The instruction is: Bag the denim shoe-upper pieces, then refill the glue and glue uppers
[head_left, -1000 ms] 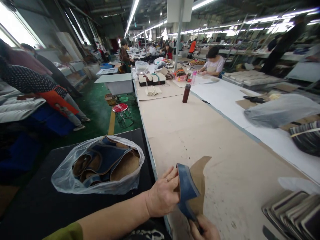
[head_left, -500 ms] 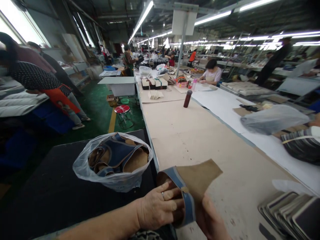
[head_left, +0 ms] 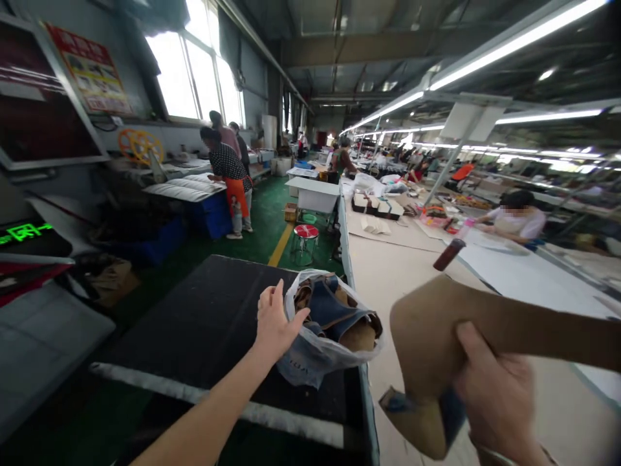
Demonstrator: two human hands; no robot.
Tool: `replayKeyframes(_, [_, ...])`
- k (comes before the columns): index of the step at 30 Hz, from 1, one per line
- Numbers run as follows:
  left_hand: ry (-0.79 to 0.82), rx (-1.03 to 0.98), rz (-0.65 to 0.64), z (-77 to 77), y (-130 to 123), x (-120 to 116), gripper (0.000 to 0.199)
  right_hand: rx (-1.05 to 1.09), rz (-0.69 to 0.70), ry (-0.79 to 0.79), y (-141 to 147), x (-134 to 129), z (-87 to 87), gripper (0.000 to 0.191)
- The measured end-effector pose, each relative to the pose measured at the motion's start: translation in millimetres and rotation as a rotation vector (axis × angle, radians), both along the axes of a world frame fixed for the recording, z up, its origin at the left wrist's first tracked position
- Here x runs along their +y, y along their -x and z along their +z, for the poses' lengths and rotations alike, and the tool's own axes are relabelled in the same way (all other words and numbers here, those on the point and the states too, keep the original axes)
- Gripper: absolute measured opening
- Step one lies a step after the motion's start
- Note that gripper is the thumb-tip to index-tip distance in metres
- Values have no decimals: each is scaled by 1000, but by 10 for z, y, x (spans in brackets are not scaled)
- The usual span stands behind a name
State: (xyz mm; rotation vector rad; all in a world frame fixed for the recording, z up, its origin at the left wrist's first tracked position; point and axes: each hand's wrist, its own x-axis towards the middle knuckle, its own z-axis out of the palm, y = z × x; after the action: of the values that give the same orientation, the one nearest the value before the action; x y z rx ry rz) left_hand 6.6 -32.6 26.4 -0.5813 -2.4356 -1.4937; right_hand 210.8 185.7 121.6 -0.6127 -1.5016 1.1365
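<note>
My right hand (head_left: pixel 495 388) grips a brown and blue leather piece (head_left: pixel 431 323), with the thumb on its brown suede-like side. One end of the piece stretches right to the picture's edge, and a folded part with blue hangs below. My left hand (head_left: pixel 277 320) is open, thumb and fingers spread, at the left rim of a clear plastic bag (head_left: pixel 315 362). Its thumb reaches over the rim; whether it presses on the plastic I cannot tell. Inside the bag lie several blue and brown leather pieces (head_left: pixel 330 304), bunched together.
The bag stands on a black surface (head_left: pixel 194 317) beside the paper-covered table (head_left: pixel 398 259). A dark red bottle (head_left: pixel 449 254) stands farther up the table. A red-topped stool (head_left: pixel 306 232) is on the green floor. Co-workers stand at the left tables, and another sits at right.
My left hand has let go of the leather piece and moved to the bag. My right hand now holds the piece alone, raised to the right. The view has swung left.
</note>
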Motion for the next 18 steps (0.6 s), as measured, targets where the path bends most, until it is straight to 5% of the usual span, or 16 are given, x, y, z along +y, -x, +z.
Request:
replayKeyframes(4, [-277,-509,-105,-140,312,32,57,85,-38,-270,929,-200,340,47])
replayKeyframes(7, [-443,-673,-164,-204,341,100,21,-46,-28,-463,1342,-226,359,52])
replayKeyframes(10, [-663,-796,-167,-200,329,161,21,-319,190,-476,1513,-277,-45,51])
replayKeyframes(15, [-902,-933,-123,-166,303,270,32,-835,808,-663,1612,-327,-1073,31])
replayKeyframes(18, [-906,-1016,-147,-167,284,323,38,-1131,911,-744,1847,-349,-1374,29])
